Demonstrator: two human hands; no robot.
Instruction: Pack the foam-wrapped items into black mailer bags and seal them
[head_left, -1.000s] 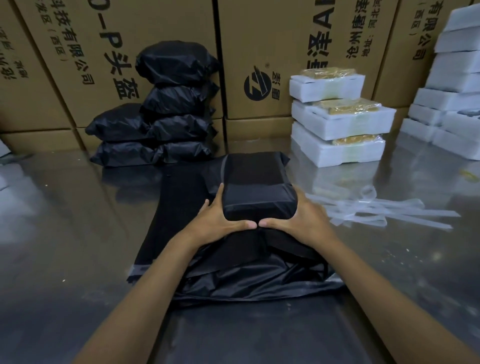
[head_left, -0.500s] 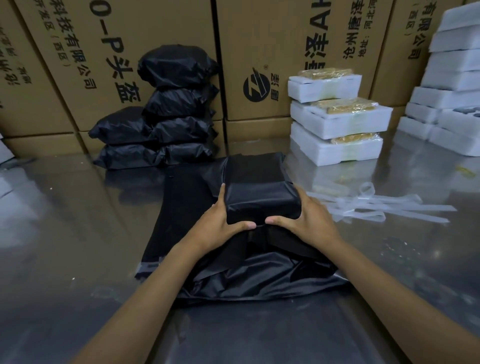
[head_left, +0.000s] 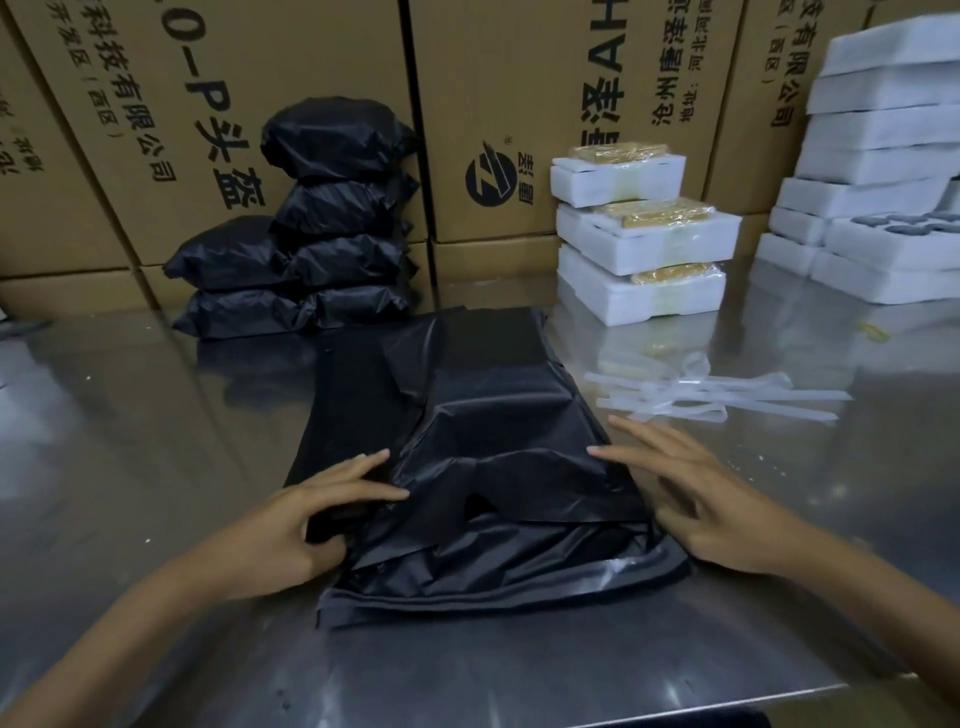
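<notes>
Both hands have let go of the near end of the packed black plastic mailer bag (head_left: 498, 415), which they clasped thumb to thumb a second ago, and have slid back and outward to its near corners. The left hand (head_left: 291, 525) now lies on the loose black film at the bag's near left, fingers stretched forward, the thumb tucked at a fold; whether it pinches that fold cannot be told. The right hand (head_left: 717, 499) is spread flat, fingers straight, its fingertips touching the bag's right flank, the palm low over the shiny steel table (head_left: 130, 467).

The bag lies dead ahead between the hands, its long axis running away from the person, the blocky filled part at the far end and the slack open mouth nearest the body. It rests on a pile of flat empty black mailers (head_left: 467, 587). Both hands stand about equally near the mouth, one on each side, so the flap can likely be folded and sealed with both.

Further out, peeled translucent adhesive strips (head_left: 717, 397) lie just right of the bag. Behind stand white foam trays holding yellowish items (head_left: 644, 228), a heap of finished black parcels (head_left: 317, 249) and printed brown cardboard cartons (head_left: 519, 104).
</notes>
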